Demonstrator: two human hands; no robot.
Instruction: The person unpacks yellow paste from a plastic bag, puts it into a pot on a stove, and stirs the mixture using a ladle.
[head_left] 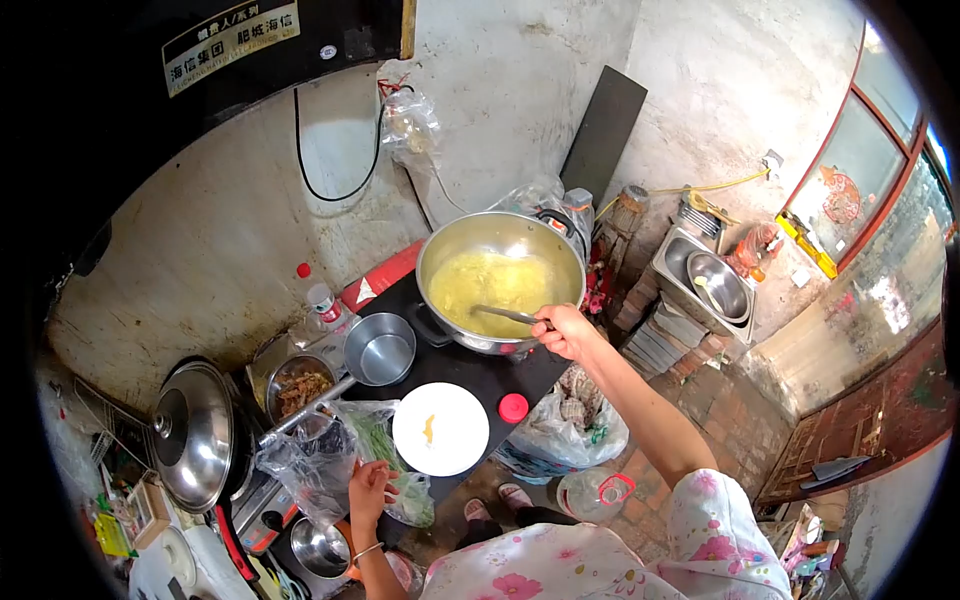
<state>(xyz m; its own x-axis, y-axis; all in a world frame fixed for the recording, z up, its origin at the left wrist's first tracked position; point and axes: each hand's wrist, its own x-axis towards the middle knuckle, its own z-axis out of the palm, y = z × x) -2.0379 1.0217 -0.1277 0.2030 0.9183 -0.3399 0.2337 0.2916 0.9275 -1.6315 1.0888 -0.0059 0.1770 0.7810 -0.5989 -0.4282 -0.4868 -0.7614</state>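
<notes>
My right hand (563,332) is closed around the handle of a long-handled cooking utensil (505,314). Its lower end dips into yellow liquid (490,285) and cannot be made out. A large two-handled steel pot (440,235) holds this liquid. My left hand (372,488) is beside a clear plastic bag of green vegetables (405,495), fingers loosely bent and apart, with nothing seen in them. Whether it touches the bag is unclear. A white plate (455,440) with a small yellowish piece on it lies between my hands, near a red cap (513,407).
A steel saucepan (380,348) stands left of the pot, its handle reaching over a bowl of brown food (300,390). Farther left is a lidded wok (195,430). A plastic jug (590,495) is on the floor, and a sink (672,250) is at right.
</notes>
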